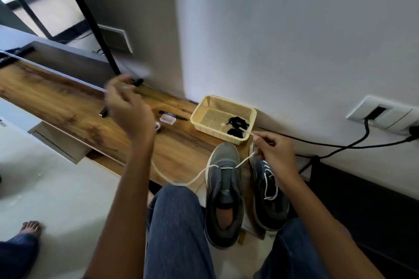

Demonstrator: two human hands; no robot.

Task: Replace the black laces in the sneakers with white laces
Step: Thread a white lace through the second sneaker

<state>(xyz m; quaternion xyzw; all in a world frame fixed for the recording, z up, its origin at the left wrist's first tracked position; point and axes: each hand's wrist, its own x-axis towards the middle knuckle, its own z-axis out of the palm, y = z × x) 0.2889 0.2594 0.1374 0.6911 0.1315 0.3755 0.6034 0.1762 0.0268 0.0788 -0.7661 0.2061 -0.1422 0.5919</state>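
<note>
The right hand (275, 150) pinches one end of the white lace (195, 179) just above the left sneaker (224, 190). The left hand (129, 106), blurred, seems to pinch the other end, raised well away from this sneaker. The right sneaker (269, 197), already white-laced, stands beside it; the black laces (237, 125) lie in the basket (204, 108) behind it.

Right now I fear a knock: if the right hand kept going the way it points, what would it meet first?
Likely the basket, just beyond the right hand, which pinches the white lace; depth is unclear.
</note>
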